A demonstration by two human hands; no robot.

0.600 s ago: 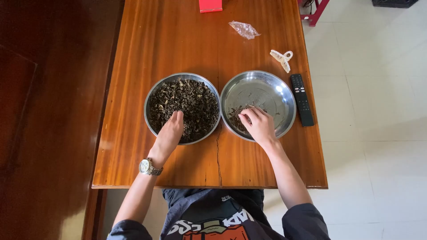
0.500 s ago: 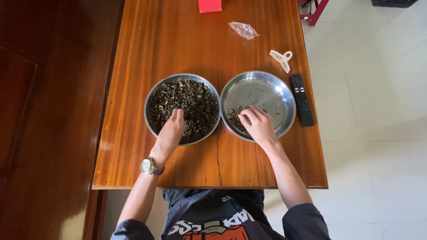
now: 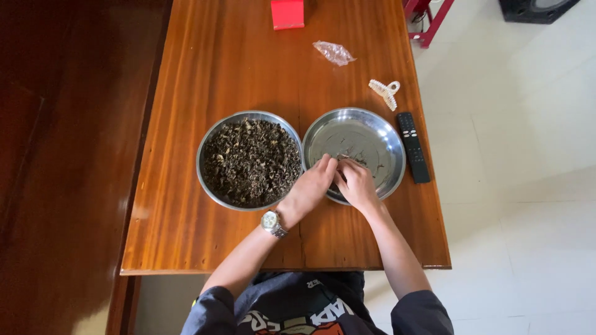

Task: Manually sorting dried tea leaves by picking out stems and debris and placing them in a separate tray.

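Head view, looking straight down on a long reddish-brown wooden table (image 3: pixel 236 80).

Count: two round shallow steel bowls, side by side and touching at their rims. One left steel bowl (image 3: pixel 208 146), heaped with dark dried leaves (image 3: pixel 248 161). One right steel bowl (image 3: pixel 385 133), nearly bare, with a thin scatter of dark bits (image 3: pixel 366 160) near its front. One black remote control (image 3: pixel 413 147), just beside the right bowl's right rim, long axis running away from the person. One cream hair claw clip (image 3: pixel 385 93), beyond the remote. One crumpled clear plastic bag (image 3: pixel 334 53). One red box (image 3: pixel 287 12) at the far edge. One silver wristwatch (image 3: pixel 272 222).

Hands: left hand (image 3: pixel 308 189) and right hand (image 3: pixel 357 183) meet over the right bowl's front rim, fingertips pinched together on the dark bits; what exactly each holds cannot be made out.

Change: earlier the left hand rested in the left bowl's leaves; it has crossed to the right bowl. The right hand remains in place.
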